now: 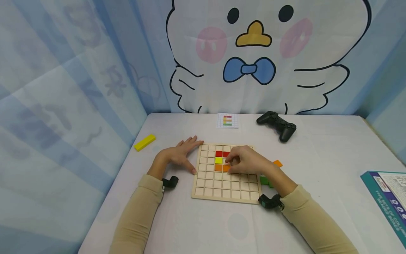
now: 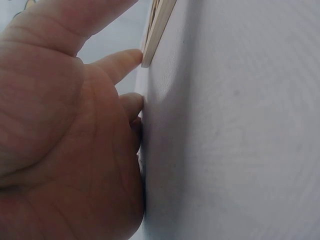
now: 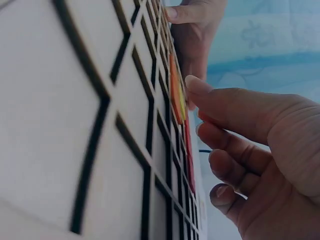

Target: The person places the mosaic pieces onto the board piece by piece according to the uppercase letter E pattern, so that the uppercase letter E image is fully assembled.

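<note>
A wooden grid board (image 1: 209,183) lies flat on the table. Two red tiles (image 1: 219,153), a yellow tile (image 1: 218,160) and two orange tiles (image 1: 218,167) sit in its cells, in rows one below another. My left hand (image 1: 180,154) spreads along the board's left side, thumb and a fingertip at its edge. Over the tiles, my right hand (image 1: 248,160) reaches down with thumb and fingers bent. In the right wrist view its thumb (image 3: 235,102) comes close beside the yellow and orange tiles; I cannot tell whether a tile is between the fingertips.
A yellow bar (image 1: 145,142) lies at the left. Green pieces (image 1: 265,181) and an orange piece (image 1: 278,163) lie right of the board, partly behind my right arm. At the back are a pattern card (image 1: 227,120) and a black game controller (image 1: 276,126). A box (image 1: 385,201) stands far right.
</note>
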A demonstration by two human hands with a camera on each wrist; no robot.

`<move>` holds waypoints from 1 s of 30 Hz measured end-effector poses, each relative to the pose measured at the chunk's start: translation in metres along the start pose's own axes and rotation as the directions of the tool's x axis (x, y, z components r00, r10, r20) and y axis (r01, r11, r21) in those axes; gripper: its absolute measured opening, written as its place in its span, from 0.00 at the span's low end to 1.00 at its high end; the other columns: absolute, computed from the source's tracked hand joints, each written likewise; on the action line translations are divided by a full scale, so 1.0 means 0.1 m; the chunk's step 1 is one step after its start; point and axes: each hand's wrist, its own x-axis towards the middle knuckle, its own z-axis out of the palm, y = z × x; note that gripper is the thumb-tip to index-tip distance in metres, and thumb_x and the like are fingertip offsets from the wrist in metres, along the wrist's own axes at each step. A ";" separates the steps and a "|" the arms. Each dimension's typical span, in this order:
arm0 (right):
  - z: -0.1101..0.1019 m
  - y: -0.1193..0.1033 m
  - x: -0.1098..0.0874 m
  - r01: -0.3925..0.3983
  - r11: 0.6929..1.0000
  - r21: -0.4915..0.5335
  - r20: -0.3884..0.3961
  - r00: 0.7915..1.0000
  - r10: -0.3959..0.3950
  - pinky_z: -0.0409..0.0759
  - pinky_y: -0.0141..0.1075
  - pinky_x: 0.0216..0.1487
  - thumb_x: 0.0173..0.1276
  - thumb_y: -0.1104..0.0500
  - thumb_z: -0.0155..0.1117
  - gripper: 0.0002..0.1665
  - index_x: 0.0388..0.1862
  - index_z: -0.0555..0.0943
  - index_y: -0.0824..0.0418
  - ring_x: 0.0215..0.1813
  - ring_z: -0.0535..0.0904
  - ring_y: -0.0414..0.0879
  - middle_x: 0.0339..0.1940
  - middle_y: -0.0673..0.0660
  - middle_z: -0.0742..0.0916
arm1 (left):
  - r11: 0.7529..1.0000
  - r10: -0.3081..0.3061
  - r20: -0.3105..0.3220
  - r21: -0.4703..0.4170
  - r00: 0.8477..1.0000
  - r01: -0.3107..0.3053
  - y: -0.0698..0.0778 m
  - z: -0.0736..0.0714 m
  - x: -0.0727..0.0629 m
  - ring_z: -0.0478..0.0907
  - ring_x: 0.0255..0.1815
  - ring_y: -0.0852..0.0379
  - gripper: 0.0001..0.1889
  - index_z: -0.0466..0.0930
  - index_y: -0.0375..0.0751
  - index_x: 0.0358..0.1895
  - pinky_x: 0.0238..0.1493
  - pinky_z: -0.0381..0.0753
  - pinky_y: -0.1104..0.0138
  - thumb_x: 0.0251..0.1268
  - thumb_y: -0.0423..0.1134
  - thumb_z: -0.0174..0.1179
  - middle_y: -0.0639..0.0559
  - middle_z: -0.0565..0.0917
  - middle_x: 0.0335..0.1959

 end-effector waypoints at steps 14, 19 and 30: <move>-0.41 0.03 -0.16 -0.034 0.997 -0.068 -0.127 0.992 0.025 0.78 0.37 0.43 0.63 0.57 0.80 0.18 0.52 0.90 0.58 0.41 0.78 0.47 0.47 0.55 0.90 | 1.000 0.010 -0.003 -0.002 1.000 -0.010 -0.01 0.00 0.01 0.25 0.88 0.51 0.69 0.43 0.62 0.86 0.86 0.27 0.47 0.42 0.63 0.81 0.51 0.32 0.88; -0.55 0.09 -0.25 -0.083 0.994 -0.072 -0.156 0.985 0.071 0.78 0.39 0.44 0.63 0.58 0.79 0.20 0.54 0.89 0.59 0.42 0.78 0.48 0.48 0.58 0.90 | 1.000 0.011 -0.006 -0.004 1.000 -0.011 -0.02 0.00 0.01 0.26 0.88 0.51 0.69 0.43 0.61 0.86 0.86 0.27 0.47 0.41 0.63 0.81 0.51 0.32 0.88; -0.78 0.27 -0.44 -0.178 0.980 -0.084 -0.186 0.969 0.160 0.78 0.37 0.41 0.63 0.58 0.79 0.20 0.54 0.89 0.59 0.42 0.77 0.50 0.47 0.58 0.90 | 1.000 0.008 -0.009 -0.002 1.000 -0.008 0.00 0.01 0.00 0.26 0.88 0.51 0.68 0.44 0.62 0.86 0.86 0.28 0.47 0.42 0.63 0.81 0.51 0.33 0.88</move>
